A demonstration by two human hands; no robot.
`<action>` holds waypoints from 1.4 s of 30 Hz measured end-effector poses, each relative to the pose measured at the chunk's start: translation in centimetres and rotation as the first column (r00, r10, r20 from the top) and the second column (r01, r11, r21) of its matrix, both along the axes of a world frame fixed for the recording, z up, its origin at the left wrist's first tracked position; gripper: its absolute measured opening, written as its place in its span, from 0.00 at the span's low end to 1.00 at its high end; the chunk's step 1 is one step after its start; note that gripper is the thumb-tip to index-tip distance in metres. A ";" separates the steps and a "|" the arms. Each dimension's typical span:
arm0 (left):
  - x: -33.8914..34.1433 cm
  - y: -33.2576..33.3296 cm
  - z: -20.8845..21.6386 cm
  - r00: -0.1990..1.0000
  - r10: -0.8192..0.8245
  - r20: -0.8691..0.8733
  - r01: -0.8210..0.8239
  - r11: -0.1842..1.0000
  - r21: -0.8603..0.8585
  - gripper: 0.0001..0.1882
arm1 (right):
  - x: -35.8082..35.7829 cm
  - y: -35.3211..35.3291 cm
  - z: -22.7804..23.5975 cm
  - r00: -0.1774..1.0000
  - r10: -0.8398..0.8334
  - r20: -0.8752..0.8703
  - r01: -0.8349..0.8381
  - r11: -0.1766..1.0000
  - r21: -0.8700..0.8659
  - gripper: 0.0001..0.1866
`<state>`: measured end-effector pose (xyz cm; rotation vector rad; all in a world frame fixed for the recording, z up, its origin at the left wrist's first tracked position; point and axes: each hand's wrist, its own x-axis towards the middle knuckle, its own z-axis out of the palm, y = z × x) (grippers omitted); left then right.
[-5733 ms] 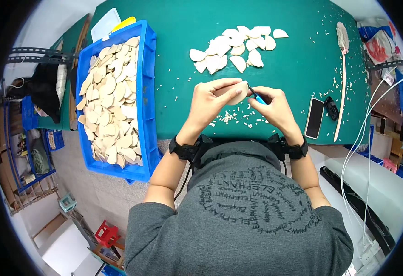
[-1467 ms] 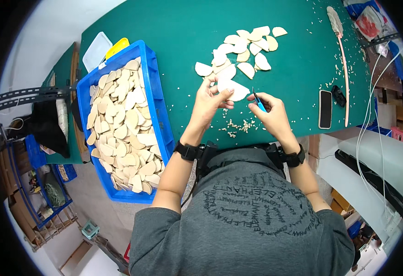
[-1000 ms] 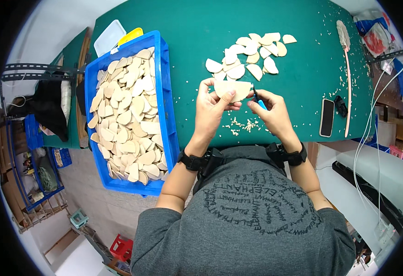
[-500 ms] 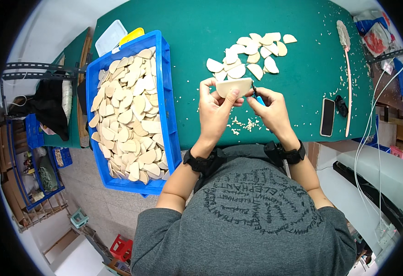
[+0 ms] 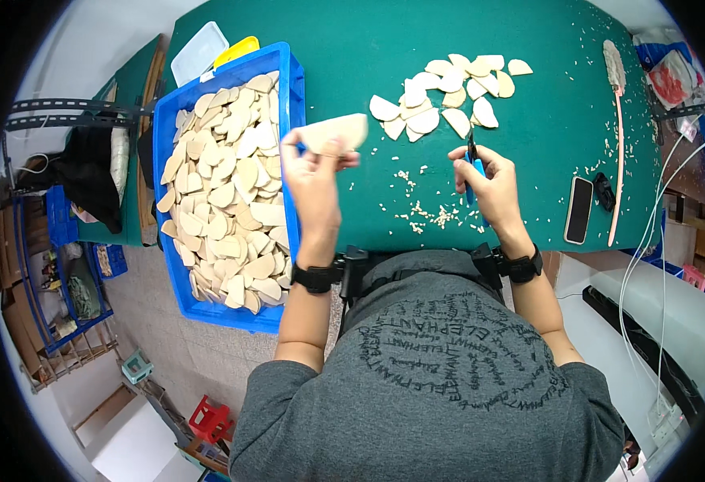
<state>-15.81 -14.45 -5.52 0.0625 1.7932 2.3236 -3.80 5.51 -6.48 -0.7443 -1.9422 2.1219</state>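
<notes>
Scraps [image 5: 442, 216] near blue-handled tool [image 5: 479, 166], phone [image 5: 578, 210], bin [image 5: 291, 88]

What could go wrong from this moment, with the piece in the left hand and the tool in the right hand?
The left hand grips the pale piece near the blue bin; if it slipped, it might mix with the similar pieces inside. The right hand holds the blue-handled tool with its dark tip exposed, which could perhaps nick the other hand. Small chips lie scattered on the green table and might fall off its near edge.
</notes>
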 end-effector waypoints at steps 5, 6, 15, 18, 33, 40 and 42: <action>-6.0 -4.7 -2.6 0.796 0.604 0.047 -0.604 0.797 -0.004 0.29 | 0.8 1.2 -0.6 0.999 0.003 0.037 -0.002 1.000 -0.004 0.07; -6.4 -3.5 -3.8 0.877 0.477 0.049 -0.473 0.878 -0.077 0.32 | 1.0 1.3 -0.7 0.999 0.012 0.045 -0.012 1.000 0.007 0.07; -8.7 9.5 -16.9 0.922 -0.374 -0.101 0.060 0.395 -0.917 0.35 | 3.4 1.7 -1.1 0.994 -0.034 0.107 0.033 0.999 0.016 0.07; -8.1 9.1 -15.2 0.944 -0.316 -0.088 0.100 0.534 -0.840 0.27 | 4.1 2.1 -1.2 0.992 -0.053 0.112 0.050 0.998 0.032 0.07; 2.7 5.0 0.5 0.932 -0.354 0.076 0.359 0.931 -0.062 0.15 | 0.2 0.4 0.8 0.993 0.115 0.039 -0.121 0.958 0.260 0.13; 3.5 4.9 0.6 0.949 -0.314 -0.004 0.312 0.943 -0.113 0.13 | 0.3 0.3 1.0 0.991 0.136 -0.006 -0.129 0.950 0.285 0.12; 3.6 4.9 0.8 0.950 -0.311 -0.018 0.306 0.943 -0.132 0.13 | 0.3 0.4 1.3 0.990 0.138 0.021 -0.139 0.951 0.277 0.11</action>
